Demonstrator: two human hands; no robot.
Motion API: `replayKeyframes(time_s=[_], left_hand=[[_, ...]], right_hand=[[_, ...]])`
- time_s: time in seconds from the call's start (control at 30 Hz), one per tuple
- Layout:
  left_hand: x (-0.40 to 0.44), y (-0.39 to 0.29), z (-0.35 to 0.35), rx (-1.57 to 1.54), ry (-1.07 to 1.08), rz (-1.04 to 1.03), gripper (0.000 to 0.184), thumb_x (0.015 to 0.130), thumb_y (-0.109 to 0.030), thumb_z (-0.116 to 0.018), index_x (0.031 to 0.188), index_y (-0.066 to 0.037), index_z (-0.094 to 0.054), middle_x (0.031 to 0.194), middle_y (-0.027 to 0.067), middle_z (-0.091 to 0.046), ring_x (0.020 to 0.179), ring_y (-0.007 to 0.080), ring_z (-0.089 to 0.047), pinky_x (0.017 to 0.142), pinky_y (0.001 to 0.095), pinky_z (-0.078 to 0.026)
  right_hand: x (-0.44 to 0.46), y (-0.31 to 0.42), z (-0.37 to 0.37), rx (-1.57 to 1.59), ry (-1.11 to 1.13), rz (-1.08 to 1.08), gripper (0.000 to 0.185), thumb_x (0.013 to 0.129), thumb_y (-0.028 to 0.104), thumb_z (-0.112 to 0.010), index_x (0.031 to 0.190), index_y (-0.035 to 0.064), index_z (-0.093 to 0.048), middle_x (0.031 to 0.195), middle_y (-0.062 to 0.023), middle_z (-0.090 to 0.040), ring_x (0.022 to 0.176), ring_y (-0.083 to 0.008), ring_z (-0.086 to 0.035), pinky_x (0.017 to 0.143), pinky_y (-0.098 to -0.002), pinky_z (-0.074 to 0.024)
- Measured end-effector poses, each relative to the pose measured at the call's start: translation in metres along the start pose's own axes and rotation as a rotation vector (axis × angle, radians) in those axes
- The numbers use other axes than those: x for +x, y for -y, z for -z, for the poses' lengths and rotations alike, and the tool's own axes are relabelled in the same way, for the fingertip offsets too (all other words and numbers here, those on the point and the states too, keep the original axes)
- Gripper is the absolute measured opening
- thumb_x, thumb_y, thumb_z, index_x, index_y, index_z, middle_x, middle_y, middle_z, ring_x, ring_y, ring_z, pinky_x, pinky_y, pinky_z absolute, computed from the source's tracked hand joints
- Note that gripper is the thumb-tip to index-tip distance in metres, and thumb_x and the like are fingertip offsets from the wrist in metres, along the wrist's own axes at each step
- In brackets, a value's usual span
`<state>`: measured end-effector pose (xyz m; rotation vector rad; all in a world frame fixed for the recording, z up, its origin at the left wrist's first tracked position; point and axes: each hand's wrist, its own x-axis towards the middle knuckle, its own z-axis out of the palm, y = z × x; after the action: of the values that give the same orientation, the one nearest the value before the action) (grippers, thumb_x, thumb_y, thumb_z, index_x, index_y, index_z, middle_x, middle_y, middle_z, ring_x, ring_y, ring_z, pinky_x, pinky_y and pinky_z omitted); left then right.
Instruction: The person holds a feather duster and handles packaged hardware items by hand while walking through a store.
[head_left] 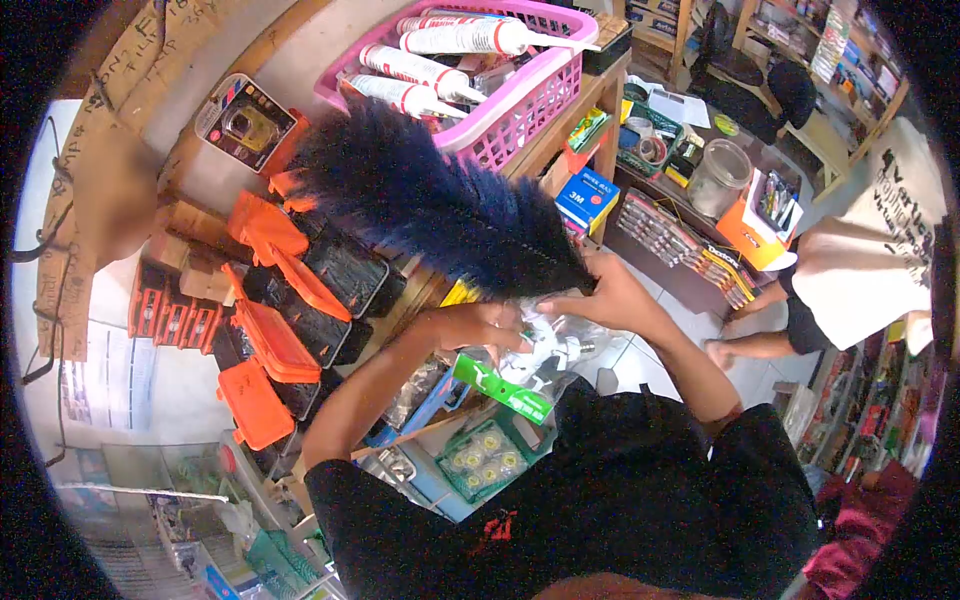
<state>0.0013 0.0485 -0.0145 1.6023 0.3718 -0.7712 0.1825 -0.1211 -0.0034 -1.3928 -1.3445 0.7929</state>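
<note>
My right hand (622, 295) is closed around the base of a dark blue feather duster (430, 200), whose fluffy head stretches up and to the left. My left hand (475, 328) grips a clear plastic packet (560, 345) with white pieces inside and a green header card (503, 388). The packet lies between both hands, in front of my chest; my right thumb reaches close to its top. The duster's handle is hidden by my right hand.
A pink basket (520, 115) of white sealant tubes stands at the top. Orange-lidded toolboxes (275, 335) line the left side. A green basket (483, 460) of round items sits below. Another person (870, 250) is at the right, near a shelf with a clear jar (720, 177).
</note>
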Motion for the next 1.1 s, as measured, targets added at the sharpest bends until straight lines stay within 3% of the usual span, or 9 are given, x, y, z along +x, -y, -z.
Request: replayKeyframes(time_s=[0.3,0.47,0.57,0.67,0.73,0.8,0.9,1.0,1.1], left_hand=[[-0.006,-0.015,-0.002,-0.016,0.020,0.007,0.046,0.085,-0.030,-0.068,0.119,-0.002,-0.055,0.100,0.0036,-0.061,0.091,0.0119,-0.058,0.080,0.0277,-0.050],[0.002,0.005,-0.003,-0.142,-0.052,-0.139,0.039,0.089,-0.031,-0.065,0.115,-0.003,-0.058,0.095,0.0013,-0.062,0.085,0.0113,-0.059,0.072,0.0292,-0.049],[0.008,0.016,0.004,-0.059,-0.031,-0.108,0.042,0.090,-0.030,-0.064,0.123,-0.006,-0.054,0.102,0.0015,-0.061,0.092,0.0106,-0.057,0.076,0.0273,-0.048],[0.004,0.007,-0.005,-0.267,-0.026,-0.094,0.038,0.090,-0.030,-0.064,0.119,-0.006,-0.056,0.097,0.0018,-0.061,0.089,0.0113,-0.057,0.076,0.0274,-0.047],[-0.002,-0.004,-0.004,-0.135,-0.068,-0.077,0.043,0.088,-0.033,-0.066,0.121,-0.005,-0.056,0.100,0.0002,-0.061,0.091,0.0098,-0.056,0.077,0.0267,-0.047],[-0.001,-0.006,-0.004,-0.100,-0.102,-0.052,0.046,0.087,-0.034,-0.067,0.120,-0.004,-0.056,0.102,0.0000,-0.061,0.093,0.0095,-0.056,0.077,0.0267,-0.046],[0.005,0.000,-0.003,-0.173,-0.128,-0.021,0.043,0.086,-0.033,-0.068,0.116,-0.004,-0.057,0.104,0.0020,-0.061,0.095,0.0110,-0.056,0.078,0.0275,-0.047],[0.007,0.002,0.001,-0.180,-0.131,-0.029,0.041,0.086,-0.032,-0.069,0.112,-0.004,-0.057,0.105,0.0037,-0.060,0.097,0.0120,-0.056,0.078,0.0281,-0.047],[0.002,-0.005,0.000,-0.176,-0.214,-0.112,0.037,0.086,-0.032,-0.069,0.107,-0.004,-0.055,0.099,0.0039,-0.058,0.092,0.0127,-0.055,0.076,0.0291,-0.048]], right_hand=[[0.006,-0.011,-0.011,0.051,-0.140,0.167,0.046,0.073,0.012,-0.078,0.115,0.0019,-0.061,0.118,-0.0118,-0.063,0.110,-0.0232,-0.058,0.096,-0.0375,-0.0432],[0.006,-0.018,-0.012,0.153,-0.213,-0.016,0.046,0.072,0.012,-0.079,0.115,0.0023,-0.062,0.116,-0.0114,-0.064,0.107,-0.0226,-0.059,0.096,-0.0358,-0.0436],[0.008,-0.022,-0.012,0.154,-0.244,-0.023,0.045,0.073,0.013,-0.079,0.113,0.0016,-0.063,0.113,-0.0113,-0.065,0.105,-0.0220,-0.060,0.096,-0.0355,-0.0439],[0.011,-0.016,-0.001,0.049,-0.184,-0.015,0.044,0.072,0.015,-0.080,0.111,0.0010,-0.063,0.111,-0.0111,-0.066,0.105,-0.0214,-0.060,0.096,-0.0355,-0.0439],[0.012,-0.010,0.005,0.019,-0.137,0.031,0.039,0.072,0.015,-0.080,0.105,0.0002,-0.065,0.104,-0.0097,-0.068,0.097,-0.0176,-0.060,0.089,-0.0332,-0.0452],[0.011,-0.008,0.008,0.068,-0.117,0.126,0.028,0.071,0.012,-0.080,0.094,-0.0010,-0.069,0.089,-0.0071,-0.070,0.079,-0.0102,-0.060,0.074,-0.0286,-0.0478],[0.009,-0.020,0.011,0.005,-0.143,0.189,0.029,0.071,0.013,-0.081,0.093,-0.0010,-0.069,0.089,-0.0071,-0.070,0.079,-0.0105,-0.060,0.076,-0.0293,-0.0475],[0.000,-0.029,0.025,-0.010,-0.164,0.017,0.028,0.071,0.013,-0.081,0.092,-0.0017,-0.069,0.087,-0.0073,-0.070,0.080,-0.0114,-0.060,0.077,-0.0295,-0.0472],[-0.013,-0.023,0.040,-0.038,-0.286,-0.080,0.028,0.076,0.023,-0.077,0.087,-0.0013,-0.067,0.076,-0.0044,-0.064,0.073,-0.0136,-0.058,0.071,-0.0304,-0.0459]])
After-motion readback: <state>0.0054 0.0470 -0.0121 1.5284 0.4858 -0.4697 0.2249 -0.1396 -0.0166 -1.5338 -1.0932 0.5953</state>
